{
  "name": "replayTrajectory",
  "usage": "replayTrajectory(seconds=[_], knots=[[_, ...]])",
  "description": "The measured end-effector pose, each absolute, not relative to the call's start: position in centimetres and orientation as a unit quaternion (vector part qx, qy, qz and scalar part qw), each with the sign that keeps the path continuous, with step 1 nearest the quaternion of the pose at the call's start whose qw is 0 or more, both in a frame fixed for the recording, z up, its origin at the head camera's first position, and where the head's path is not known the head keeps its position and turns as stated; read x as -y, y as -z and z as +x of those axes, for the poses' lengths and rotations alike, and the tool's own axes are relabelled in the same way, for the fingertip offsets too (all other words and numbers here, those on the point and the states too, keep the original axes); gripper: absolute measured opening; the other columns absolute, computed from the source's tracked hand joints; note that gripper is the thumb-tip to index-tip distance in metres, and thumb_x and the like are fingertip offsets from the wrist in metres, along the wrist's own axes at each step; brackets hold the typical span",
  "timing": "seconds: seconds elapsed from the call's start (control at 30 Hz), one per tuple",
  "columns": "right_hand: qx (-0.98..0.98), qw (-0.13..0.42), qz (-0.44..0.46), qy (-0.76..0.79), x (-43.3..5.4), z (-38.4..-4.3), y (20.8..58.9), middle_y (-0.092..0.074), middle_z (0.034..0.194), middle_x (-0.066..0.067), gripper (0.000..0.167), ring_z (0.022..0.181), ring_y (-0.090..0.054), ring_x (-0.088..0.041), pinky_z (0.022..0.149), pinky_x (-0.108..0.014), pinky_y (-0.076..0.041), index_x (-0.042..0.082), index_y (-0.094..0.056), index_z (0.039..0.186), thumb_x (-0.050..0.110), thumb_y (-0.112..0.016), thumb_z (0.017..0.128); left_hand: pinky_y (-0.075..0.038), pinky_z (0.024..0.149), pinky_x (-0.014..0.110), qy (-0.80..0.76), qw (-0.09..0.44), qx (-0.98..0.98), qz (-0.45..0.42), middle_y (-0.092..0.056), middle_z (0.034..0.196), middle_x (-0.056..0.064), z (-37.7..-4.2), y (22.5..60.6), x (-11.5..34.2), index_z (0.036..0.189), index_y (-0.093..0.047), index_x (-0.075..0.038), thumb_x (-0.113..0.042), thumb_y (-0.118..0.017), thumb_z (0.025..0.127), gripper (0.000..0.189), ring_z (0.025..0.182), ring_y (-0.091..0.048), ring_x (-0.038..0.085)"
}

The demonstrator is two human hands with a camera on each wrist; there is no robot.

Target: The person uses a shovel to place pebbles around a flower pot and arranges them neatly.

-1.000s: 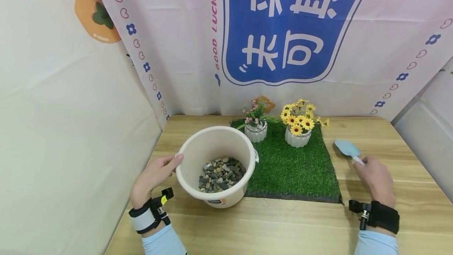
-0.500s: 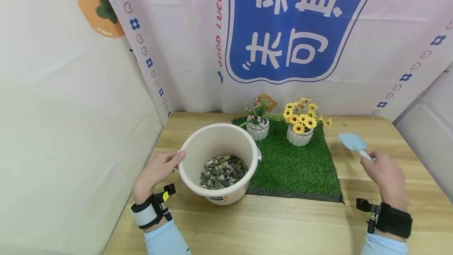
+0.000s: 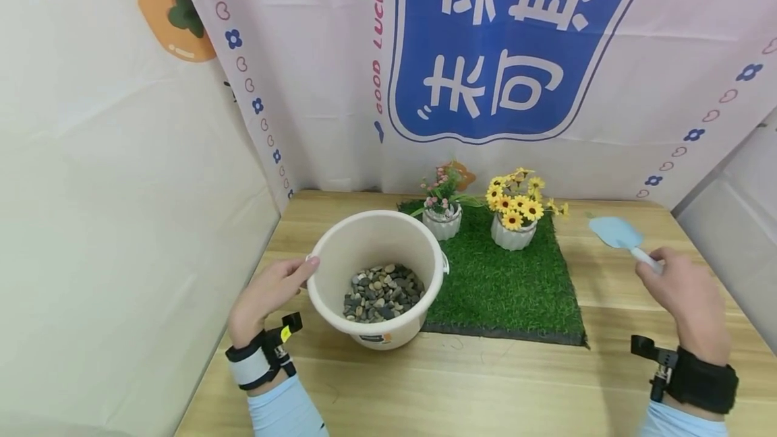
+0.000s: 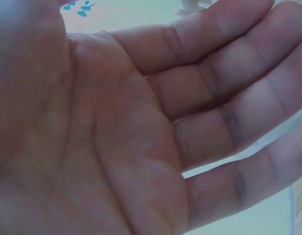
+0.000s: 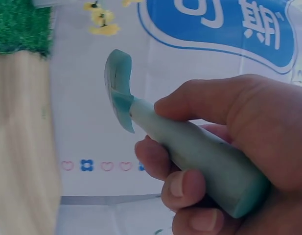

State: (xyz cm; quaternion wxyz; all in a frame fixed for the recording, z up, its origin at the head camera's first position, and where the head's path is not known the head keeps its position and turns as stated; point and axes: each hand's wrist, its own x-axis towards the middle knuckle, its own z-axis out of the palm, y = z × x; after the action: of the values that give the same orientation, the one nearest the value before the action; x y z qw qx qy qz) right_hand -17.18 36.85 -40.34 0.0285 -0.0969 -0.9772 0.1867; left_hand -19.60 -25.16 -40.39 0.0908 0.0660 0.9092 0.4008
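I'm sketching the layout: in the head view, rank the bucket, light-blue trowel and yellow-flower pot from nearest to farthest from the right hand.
1. Light-blue trowel: held in the right hand.
2. Yellow-flower pot: left of that hand, on the grass mat.
3. Bucket: farthest left, with pebbles inside.

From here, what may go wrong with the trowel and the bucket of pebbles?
The right hand holds the trowel right of the yellow potted flowers; a low swing toward the bucket might knock them over. The left hand grips only the rim, so pushing into the pebbles might shift the bucket.
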Motion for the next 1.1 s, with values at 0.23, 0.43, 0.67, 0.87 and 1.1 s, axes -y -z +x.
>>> replayTrajectory(seconds=[0.23, 0.43, 0.67, 0.87, 1.1], knots=[[0.980, 0.074, -0.088, -0.160, -36.5, -17.4, 38.2, -0.053, 0.073, -0.017, 0.043, 0.056, -0.042, -0.025, 0.048, -0.031, -0.030, -0.011, -0.050, 0.118, 0.025, -0.050, 0.095, -0.050, 0.085, 0.036, -0.401, 0.094, -0.909, 0.066, -0.072, 0.107, 0.010, -19.6, 40.2, 25.0, 0.116, -0.069, -0.007, -0.052, -0.041, 0.102, 0.055, 0.097, -0.063, 0.018], [0.980, 0.090, -0.077, -0.157, -36.4, -17.4, 36.9, -0.051, 0.069, -0.015, 0.040, 0.054, -0.040, -0.024, 0.047, -0.032, -0.029, -0.012, -0.051, 0.116, 0.023, -0.052, 0.096, -0.049, 0.083, 0.035, -0.409, 0.098, -0.905, 0.070, -0.072, 0.095, 0.007, -19.6, 40.1, 25.0, 0.110, -0.069, -0.005, -0.050, -0.041, 0.103, 0.053, 0.089, -0.063, 0.017], [0.982, 0.094, -0.070, -0.149, -36.0, -17.4, 36.2, -0.049, 0.067, -0.011, 0.038, 0.053, -0.039, -0.023, 0.048, -0.032, -0.029, -0.008, -0.053, 0.116, 0.026, -0.051, 0.098, -0.051, 0.088, 0.039, -0.417, 0.103, -0.901, 0.060, -0.073, 0.100, 0.010, -19.5, 40.1, 24.9, 0.113, -0.069, -0.005, -0.053, -0.041, 0.102, 0.057, 0.092, -0.065, 0.016], [0.983, 0.100, -0.054, -0.146, -35.5, -17.3, 35.7, -0.045, 0.063, -0.008, 0.036, 0.051, -0.036, -0.022, 0.047, -0.032, -0.028, -0.006, -0.054, 0.113, 0.026, -0.052, 0.097, -0.049, 0.093, 0.042, -0.407, 0.104, -0.906, 0.047, -0.073, 0.104, 0.007, -19.6, 40.2, 25.0, 0.120, -0.066, -0.008, -0.058, -0.041, 0.100, 0.059, 0.095, -0.065, 0.015], [0.986, 0.092, -0.028, -0.139, -34.6, -17.5, 34.4, -0.046, 0.065, -0.007, 0.034, 0.054, -0.037, -0.022, 0.049, -0.032, -0.027, -0.003, -0.054, 0.115, 0.027, -0.053, 0.099, -0.048, 0.094, 0.047, -0.396, 0.095, -0.912, 0.052, -0.071, 0.112, 0.008, -19.7, 40.3, 25.0, 0.123, -0.065, -0.010, -0.059, -0.040, 0.099, 0.060, 0.104, -0.064, 0.020]])
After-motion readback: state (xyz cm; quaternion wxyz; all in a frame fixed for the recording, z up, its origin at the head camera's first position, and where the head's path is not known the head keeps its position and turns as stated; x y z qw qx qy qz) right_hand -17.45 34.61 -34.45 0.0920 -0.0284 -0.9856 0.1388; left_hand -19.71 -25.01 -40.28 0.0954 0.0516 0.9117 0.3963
